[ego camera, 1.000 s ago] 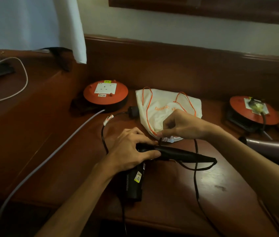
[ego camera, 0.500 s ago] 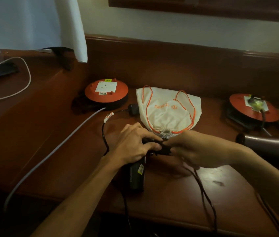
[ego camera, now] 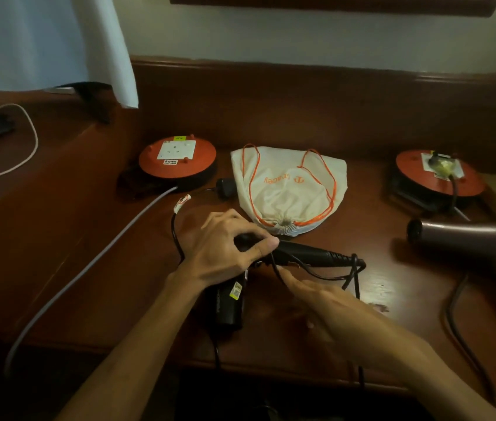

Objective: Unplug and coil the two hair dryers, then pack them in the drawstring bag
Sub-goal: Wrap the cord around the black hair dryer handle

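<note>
We see the left hand (ego camera: 225, 253) gripping the black hair dryer (ego camera: 274, 268) on the surface (ego camera: 88, 253), beside the drawstring bag (ego camera: 289, 189); the right hand (ego camera: 325, 302) seemingly pinches its cord (ego camera: 316, 270).

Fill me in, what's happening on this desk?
A person is coiling the cord of a black folding hair dryer on the wooden desk. The left hand grips its handle; the right hand guides the black cord. The white drawstring bag with orange cords lies cinched behind. A brown hair dryer is plugged into the right orange cable reel.
</note>
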Available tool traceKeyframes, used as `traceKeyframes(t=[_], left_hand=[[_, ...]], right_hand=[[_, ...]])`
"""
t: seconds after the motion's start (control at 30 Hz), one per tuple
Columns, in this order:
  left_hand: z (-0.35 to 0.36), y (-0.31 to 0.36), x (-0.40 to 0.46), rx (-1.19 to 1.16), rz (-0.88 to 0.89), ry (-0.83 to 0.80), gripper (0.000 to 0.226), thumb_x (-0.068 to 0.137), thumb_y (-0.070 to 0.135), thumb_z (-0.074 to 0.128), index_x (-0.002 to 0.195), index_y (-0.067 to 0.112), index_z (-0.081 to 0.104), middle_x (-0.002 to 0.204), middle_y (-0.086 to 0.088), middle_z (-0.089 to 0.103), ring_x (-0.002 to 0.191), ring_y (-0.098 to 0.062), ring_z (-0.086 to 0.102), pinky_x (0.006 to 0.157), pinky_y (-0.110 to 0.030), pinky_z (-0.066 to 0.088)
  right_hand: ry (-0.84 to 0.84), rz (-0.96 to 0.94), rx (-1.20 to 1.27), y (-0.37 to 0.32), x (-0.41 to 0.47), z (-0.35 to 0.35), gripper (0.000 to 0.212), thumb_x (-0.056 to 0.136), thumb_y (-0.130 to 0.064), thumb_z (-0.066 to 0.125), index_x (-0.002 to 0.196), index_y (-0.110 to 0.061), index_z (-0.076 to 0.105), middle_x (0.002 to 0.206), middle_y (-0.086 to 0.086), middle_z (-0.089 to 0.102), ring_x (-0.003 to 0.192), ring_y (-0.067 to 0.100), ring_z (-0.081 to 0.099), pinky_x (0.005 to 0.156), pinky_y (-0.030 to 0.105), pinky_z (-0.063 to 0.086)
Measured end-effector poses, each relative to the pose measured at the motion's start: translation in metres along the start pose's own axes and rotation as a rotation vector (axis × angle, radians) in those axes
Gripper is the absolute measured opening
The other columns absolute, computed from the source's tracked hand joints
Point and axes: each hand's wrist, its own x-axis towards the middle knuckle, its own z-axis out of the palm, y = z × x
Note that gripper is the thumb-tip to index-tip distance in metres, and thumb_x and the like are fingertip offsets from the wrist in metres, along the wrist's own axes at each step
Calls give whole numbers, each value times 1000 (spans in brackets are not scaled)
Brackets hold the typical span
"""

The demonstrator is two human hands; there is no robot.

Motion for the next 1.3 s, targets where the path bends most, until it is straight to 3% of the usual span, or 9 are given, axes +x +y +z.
traceKeyframes(t=[0.17,0.27,0.37,0.47,0.57,0.83,0.97,1.1,1.3], left_hand=[[2,0,0,2,-61,61,37,76,70,71,91,38,81,85,32,63,97,1,59,93,-34,46],[4,-4,-1,-53,-93,126,37,77,70,70,90,38,81,86,22,70,95,-3,62,87,-42,52],[6,-8,-1,-68,-120,158,35,77,70,71,89,38,81,87,18,73,94,-5,63,82,-44,54],[5,-8,1,-80,-127,173,34,75,68,72,89,39,82,87,18,74,93,-4,63,80,-41,54],[4,-8,1,-155,-123,178,32,74,63,76,90,35,83,86,19,75,95,-7,65,79,-40,55],[-6,-20,-8,-353,-158,112,25,73,44,86,96,35,82,94,28,69,98,-12,66,89,-29,51],[-1,-20,-9,-177,-122,68,32,72,63,79,100,47,78,96,18,70,107,-11,62,98,-44,48],[-5,-16,-10,-120,-118,59,36,69,64,82,100,47,75,100,23,66,109,4,53,103,-31,39],[4,8,4,136,-119,-175,88,71,72,74,147,47,39,98,22,60,108,-6,46,102,-32,34]], right_hand=[[61,13,-101,-2,2,-2,65,99,-7,49,158,-26,29,140,-3,54,120,20,59,100,35,51],[465,-87,-323,20,-11,-29,30,100,-39,48,99,-26,75,83,-11,71,70,14,68,70,37,58],[552,-26,-318,39,-20,-31,45,100,-60,42,88,-33,75,60,-14,64,47,0,55,56,28,56],[337,-56,-53,31,-12,-3,33,99,-51,49,127,-45,65,114,-37,66,83,-7,69,67,17,52],[257,-16,-51,38,13,17,35,102,-46,48,136,-49,57,124,-29,67,106,9,67,79,26,53],[524,-91,-8,84,92,15,30,95,-38,60,112,-18,74,102,3,75,90,23,72,71,37,60],[379,-166,-43,88,124,-16,41,93,-55,54,90,-19,72,76,-2,70,64,18,65,56,43,53],[301,-169,42,83,134,-47,40,89,-47,69,70,-12,67,59,0,62,51,13,55,51,37,48],[93,-228,222,61,141,-73,40,81,-26,84,60,1,61,51,2,47,48,9,35,47,20,27]])
